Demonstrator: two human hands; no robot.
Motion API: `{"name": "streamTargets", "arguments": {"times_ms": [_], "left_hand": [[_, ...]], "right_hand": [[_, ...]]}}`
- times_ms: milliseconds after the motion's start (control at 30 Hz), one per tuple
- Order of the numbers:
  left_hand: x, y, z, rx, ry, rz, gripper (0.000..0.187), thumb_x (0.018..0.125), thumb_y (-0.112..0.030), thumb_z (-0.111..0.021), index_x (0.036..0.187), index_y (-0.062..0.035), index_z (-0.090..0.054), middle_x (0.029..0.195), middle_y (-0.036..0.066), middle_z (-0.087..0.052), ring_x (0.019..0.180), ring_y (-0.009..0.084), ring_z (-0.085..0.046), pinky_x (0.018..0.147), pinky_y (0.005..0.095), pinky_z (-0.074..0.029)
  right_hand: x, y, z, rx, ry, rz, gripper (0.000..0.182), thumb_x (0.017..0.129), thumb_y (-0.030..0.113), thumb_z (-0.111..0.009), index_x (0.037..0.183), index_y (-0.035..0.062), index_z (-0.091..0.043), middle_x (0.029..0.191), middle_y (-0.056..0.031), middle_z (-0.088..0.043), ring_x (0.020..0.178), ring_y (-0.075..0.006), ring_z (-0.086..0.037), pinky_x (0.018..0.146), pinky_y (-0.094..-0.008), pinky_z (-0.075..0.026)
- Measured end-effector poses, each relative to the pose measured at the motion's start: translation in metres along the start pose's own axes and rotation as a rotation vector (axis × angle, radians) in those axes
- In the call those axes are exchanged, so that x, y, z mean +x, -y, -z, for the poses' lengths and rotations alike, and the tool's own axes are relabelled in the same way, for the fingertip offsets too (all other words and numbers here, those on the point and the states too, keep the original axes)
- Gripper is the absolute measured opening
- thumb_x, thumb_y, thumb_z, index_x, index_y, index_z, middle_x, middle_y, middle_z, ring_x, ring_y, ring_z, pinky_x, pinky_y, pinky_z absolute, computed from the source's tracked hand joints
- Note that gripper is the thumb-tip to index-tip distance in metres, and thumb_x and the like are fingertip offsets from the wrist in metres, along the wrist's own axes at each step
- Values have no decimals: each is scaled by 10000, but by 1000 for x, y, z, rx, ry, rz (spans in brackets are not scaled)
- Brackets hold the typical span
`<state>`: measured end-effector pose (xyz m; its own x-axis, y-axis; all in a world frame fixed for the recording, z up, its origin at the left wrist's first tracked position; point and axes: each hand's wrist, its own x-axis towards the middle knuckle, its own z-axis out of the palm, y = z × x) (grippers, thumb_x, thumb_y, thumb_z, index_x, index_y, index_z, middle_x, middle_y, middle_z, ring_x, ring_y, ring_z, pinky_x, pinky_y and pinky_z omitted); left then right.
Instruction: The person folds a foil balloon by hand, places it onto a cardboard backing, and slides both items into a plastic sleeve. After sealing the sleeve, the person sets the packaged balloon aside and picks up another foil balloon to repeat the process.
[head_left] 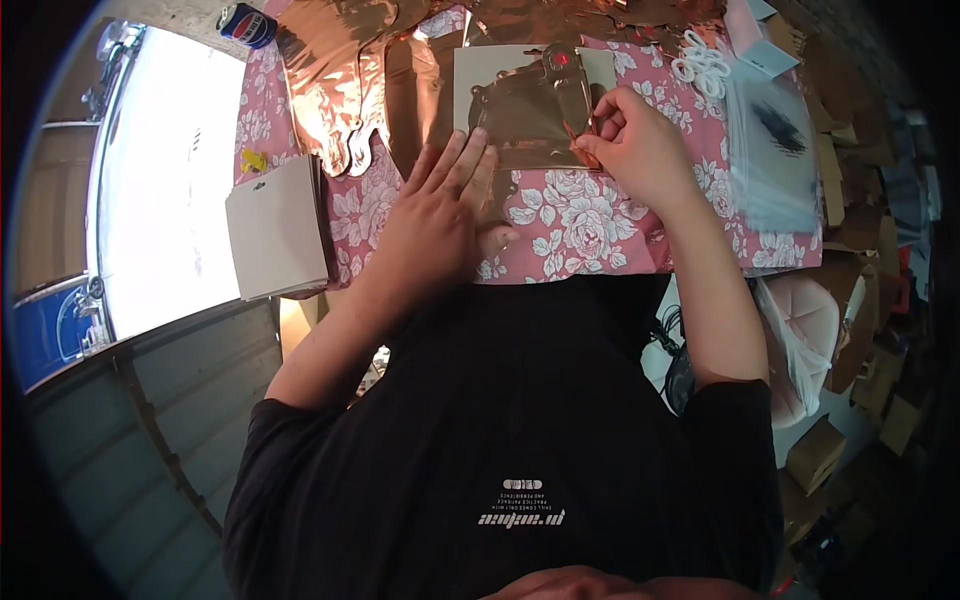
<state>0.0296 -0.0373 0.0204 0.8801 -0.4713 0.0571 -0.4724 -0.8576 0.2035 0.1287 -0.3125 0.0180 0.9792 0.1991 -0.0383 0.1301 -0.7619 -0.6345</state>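
A flat, shiny copper-coloured foil balloon lies folded on a grey cardboard sheet. My left hand rests palm down at its lower left, fingers stretched out and fingertips touching the foil. At the right edge, the thumb and fingers of my right hand are pinched together on the foil. A small red spot shows near the balloon's top right. More copper foil balloons are spread out flat to the left of and behind the cardboard.
A stack of grey cards lies at the table's left edge, near a small yellow piece. A blue can stands at the back left. White ring-shaped loops and clear plastic bags lie right, on the pink floral tablecloth.
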Motion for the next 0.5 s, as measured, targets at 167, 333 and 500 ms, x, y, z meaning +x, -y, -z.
{"name": "streamTargets", "arguments": {"times_ms": [167, 333, 500], "left_hand": [[2, -8, 2, 79, -144, 83, 813, 990, -496, -701, 1542, 70, -508, 1671, 284, -423, 1588, 425, -368, 1314, 554, -263], [14, -38, 5, -108, -170, -118, 809, 948, -456, -754, 1515, 77, -533, 1645, 292, -455, 1565, 427, -406, 1303, 569, -270], [20, -26, -20, -116, -107, -72, 846, 963, -464, -741, 1569, 60, -471, 1691, 274, -398, 1593, 422, -358, 1311, 559, -251]], "right_hand": [[0, 4, 3, -1, 17, -32, 370, 856, 203, -891, 1098, 51, -656, 828, -38, -678, 743, -179, -672, 693, -350, -545], [1, 9, 3, 9, 24, -53, 366, 847, 213, -894, 1078, 50, -661, 821, -37, -682, 750, -180, -677, 695, -348, -550], [7, 9, 10, 61, 136, -111, 286, 886, 154, -840, 1088, 43, -671, 860, -45, -714, 777, -187, -695, 716, -351, -558]]}}
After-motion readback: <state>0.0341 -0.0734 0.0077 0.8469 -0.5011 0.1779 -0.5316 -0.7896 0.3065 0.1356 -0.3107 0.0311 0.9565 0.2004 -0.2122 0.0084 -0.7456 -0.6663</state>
